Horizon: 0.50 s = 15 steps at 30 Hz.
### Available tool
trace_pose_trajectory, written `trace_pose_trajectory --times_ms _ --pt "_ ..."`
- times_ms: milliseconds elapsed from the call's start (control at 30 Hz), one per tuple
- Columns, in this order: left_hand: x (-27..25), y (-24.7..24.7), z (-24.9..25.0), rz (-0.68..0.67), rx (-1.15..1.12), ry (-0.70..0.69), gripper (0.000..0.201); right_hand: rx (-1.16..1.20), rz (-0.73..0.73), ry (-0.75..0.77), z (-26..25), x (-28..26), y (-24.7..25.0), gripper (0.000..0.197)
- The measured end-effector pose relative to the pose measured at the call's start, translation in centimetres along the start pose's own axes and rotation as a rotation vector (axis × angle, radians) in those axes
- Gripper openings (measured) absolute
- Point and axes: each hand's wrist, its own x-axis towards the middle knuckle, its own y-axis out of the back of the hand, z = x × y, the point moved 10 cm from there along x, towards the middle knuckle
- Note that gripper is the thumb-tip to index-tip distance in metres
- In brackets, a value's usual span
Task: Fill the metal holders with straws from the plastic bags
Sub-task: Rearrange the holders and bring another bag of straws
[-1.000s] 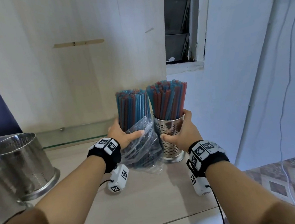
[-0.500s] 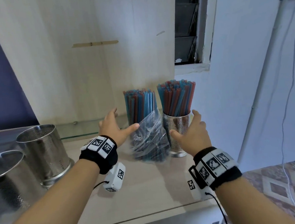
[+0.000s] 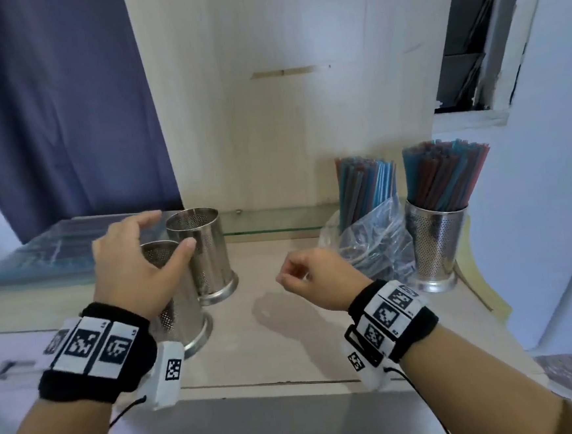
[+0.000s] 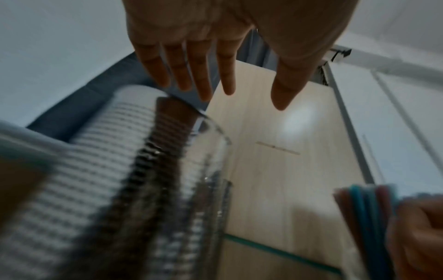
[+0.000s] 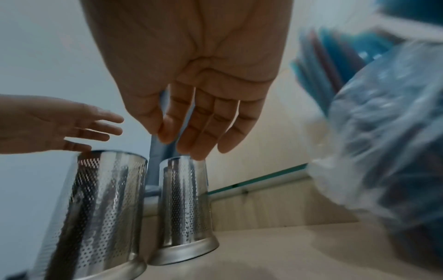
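The bench (image 3: 288, 346), a pale wood surface, is carrying all the task items. At its right rear a filled metal holder (image 3: 437, 249) is standing upright, packed with red and blue straws (image 3: 445, 173). Just beside it on the left, a clear plastic bag (image 3: 372, 241) is slumping around a second upright bundle of straws (image 3: 364, 186). At the left, two empty perforated holders are standing close together: the near holder (image 3: 182, 314) and the far holder (image 3: 205, 254).

The left hand (image 3: 137, 262) is hovering over the mouth of the near holder, palm down, fingers spread wide and only slightly bent, thumb reaching toward the far holder. The left wrist view is showing the fingers (image 4: 199, 75) extended above the rim; contact cannot be confirmed.

The right hand (image 3: 317, 279) is hanging in the air over the middle of the bench, between the empty holders and the bag, fingers loosely curled and gripping nothing.
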Motion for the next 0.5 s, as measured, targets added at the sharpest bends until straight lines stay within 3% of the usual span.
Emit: trace_pose_trajectory --times_ms 100,233,367,500 --pt "0.4 -0.1 -3.2 -0.098 0.146 -0.01 0.064 -0.034 -0.034 0.028 -1.9 3.4 -2.2 0.015" --pt "1.0 -1.9 -5.6 -0.228 0.164 0.032 0.083 -0.028 0.046 0.023 -3.5 8.2 -3.6 0.016" --pt "1.6 -3.5 -7.1 -0.355 0.199 0.118 0.104 0.035 0.147 0.004 -4.4 11.8 -4.7 0.043" --pt "1.3 -3.8 -7.8 -0.356 0.289 0.125 0.103 0.078 0.189 -0.066 -4.3 13.9 -5.9 0.077"
